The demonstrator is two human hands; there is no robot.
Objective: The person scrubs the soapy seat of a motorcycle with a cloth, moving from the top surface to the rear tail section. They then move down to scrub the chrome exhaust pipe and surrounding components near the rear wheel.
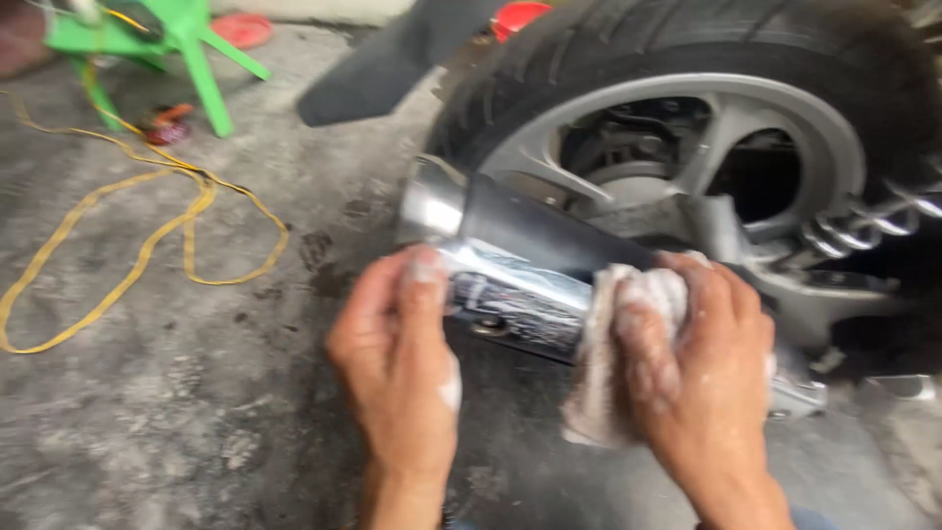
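- Here the left hand [397, 358] lies flat, fingers together, pressed against the near side of the shiny exhaust pipe [510, 285]; suds cling to its fingertips and wrist.
- The right hand [702, 358] is clamped on a soapy rag [613, 363], bunched against the pipe's middle, just beside the left hand.
- The pipe hangs low beside the rear wheel [687, 128] of a motorbike, above the wet concrete floor [196, 412].
- To my eye, the rag works best wrapped around the tube and drawn along its length, so the far and lower sides get rubbed too.
- The bracing hand should probably stay on bare metal, clear of the rag's path, to steady the pipe without smearing cleaned areas.
- The bolt [491, 324] under the pipe looks likely to trap grime; a folded rag corner would suit it.
- The frame is blurred, so how clean the metal is cannot be told.
- A yellow cord [147, 231] and green stool [186, 39] lie well apart.
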